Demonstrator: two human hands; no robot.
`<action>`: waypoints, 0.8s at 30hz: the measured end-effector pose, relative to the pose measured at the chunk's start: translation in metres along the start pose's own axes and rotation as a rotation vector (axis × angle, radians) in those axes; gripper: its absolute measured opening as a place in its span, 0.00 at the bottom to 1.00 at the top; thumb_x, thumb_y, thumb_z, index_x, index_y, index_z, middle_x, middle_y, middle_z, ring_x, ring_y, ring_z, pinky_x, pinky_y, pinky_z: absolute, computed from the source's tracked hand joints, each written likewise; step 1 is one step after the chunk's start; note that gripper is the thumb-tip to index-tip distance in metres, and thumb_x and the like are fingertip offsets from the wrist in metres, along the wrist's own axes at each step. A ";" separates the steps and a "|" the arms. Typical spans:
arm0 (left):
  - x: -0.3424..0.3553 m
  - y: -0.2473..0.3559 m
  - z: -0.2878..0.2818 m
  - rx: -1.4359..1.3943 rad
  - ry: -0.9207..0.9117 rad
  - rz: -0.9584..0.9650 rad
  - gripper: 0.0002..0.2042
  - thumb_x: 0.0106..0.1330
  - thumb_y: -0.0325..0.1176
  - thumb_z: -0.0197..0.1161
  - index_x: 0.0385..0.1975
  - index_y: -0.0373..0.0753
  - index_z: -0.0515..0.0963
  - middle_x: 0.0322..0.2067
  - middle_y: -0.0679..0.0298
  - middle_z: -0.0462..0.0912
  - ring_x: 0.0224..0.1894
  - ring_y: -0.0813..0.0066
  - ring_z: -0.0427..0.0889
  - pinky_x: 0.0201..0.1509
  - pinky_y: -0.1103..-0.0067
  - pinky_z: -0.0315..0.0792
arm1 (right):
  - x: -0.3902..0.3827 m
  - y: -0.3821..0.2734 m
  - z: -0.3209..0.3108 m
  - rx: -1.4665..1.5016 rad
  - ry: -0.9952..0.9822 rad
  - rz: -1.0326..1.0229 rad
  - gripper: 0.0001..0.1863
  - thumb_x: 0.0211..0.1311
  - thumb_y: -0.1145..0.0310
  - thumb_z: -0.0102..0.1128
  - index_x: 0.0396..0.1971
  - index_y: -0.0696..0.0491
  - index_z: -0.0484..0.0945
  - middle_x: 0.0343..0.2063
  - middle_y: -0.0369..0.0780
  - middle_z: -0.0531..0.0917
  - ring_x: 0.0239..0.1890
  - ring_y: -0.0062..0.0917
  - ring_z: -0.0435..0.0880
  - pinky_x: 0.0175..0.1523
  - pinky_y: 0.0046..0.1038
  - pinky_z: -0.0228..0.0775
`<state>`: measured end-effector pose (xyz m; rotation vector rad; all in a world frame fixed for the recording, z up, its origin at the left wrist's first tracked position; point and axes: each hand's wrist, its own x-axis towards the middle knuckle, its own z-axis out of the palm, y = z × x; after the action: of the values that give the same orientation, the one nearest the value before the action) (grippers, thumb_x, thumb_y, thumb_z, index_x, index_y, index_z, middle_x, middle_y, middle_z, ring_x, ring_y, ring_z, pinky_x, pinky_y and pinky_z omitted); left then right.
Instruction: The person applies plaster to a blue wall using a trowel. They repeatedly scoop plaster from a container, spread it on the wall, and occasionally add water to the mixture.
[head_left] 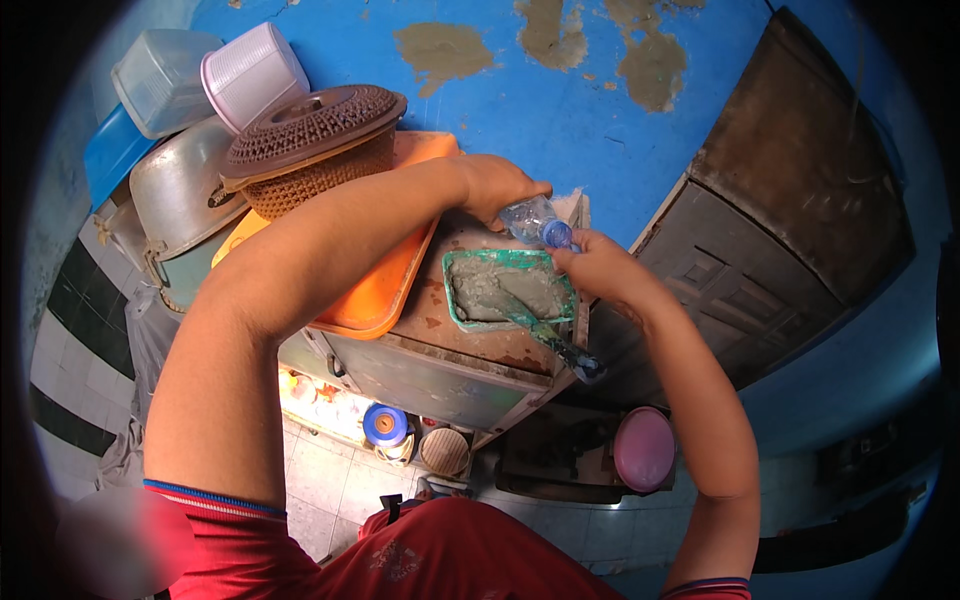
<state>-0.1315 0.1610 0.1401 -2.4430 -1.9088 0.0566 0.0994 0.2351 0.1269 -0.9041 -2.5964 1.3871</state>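
A clear plastic bottle [528, 218] with a blue cap [557, 234] lies tilted between my hands, above a green tub [449, 284] of grey wet paste. My left hand [498, 188] is closed around the bottle's body, its fingers partly hidden. My right hand [590, 262] has its fingers closed at the cap end; whether the cap turns cannot be told. A paste-smeared tool [543, 336] rests in the tub, its handle sticking out past the front rim. The tub stands on a worn cabinet top [425, 320].
An orange tray [380, 312] holds a brown woven basket [310, 150]. Plastic containers [250, 75] and a metal pot [183, 190] are stacked at left. A blue wall [620, 170] has grey patches; a grey door [730, 260] is at right. A pink round item [644, 448] sits lower down.
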 end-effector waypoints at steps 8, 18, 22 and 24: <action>-0.003 -0.022 0.001 -0.381 0.176 -0.071 0.41 0.52 0.42 0.83 0.65 0.42 0.69 0.50 0.49 0.87 0.55 0.48 0.85 0.59 0.64 0.77 | -0.006 -0.012 -0.023 0.272 0.035 -0.078 0.19 0.74 0.64 0.56 0.55 0.62 0.75 0.40 0.36 0.76 0.29 0.19 0.76 0.34 0.23 0.70; 0.009 -0.011 -0.017 -0.703 0.263 -0.219 0.40 0.52 0.43 0.85 0.64 0.37 0.71 0.55 0.55 0.84 0.59 0.63 0.82 0.67 0.70 0.73 | 0.005 -0.048 -0.087 -0.073 0.428 -0.546 0.24 0.61 0.65 0.77 0.52 0.62 0.78 0.37 0.42 0.85 0.33 0.20 0.83 0.40 0.27 0.77; 0.019 -0.008 -0.018 -0.773 0.292 -0.207 0.40 0.52 0.42 0.85 0.64 0.37 0.72 0.55 0.56 0.84 0.59 0.64 0.81 0.67 0.70 0.73 | 0.009 -0.071 -0.103 -0.382 0.499 -0.719 0.21 0.60 0.69 0.77 0.52 0.55 0.82 0.46 0.36 0.85 0.38 0.20 0.81 0.44 0.27 0.76; 0.022 -0.009 -0.017 -0.796 0.308 -0.191 0.40 0.52 0.41 0.85 0.64 0.37 0.72 0.54 0.57 0.84 0.58 0.65 0.81 0.67 0.70 0.73 | 0.019 -0.076 -0.107 -0.419 0.423 -0.698 0.21 0.58 0.68 0.78 0.50 0.54 0.83 0.45 0.35 0.86 0.41 0.22 0.81 0.47 0.29 0.76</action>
<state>-0.1340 0.1840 0.1578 -2.3976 -2.2797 -1.2232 0.0822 0.2924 0.2453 -0.2059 -2.5028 0.4335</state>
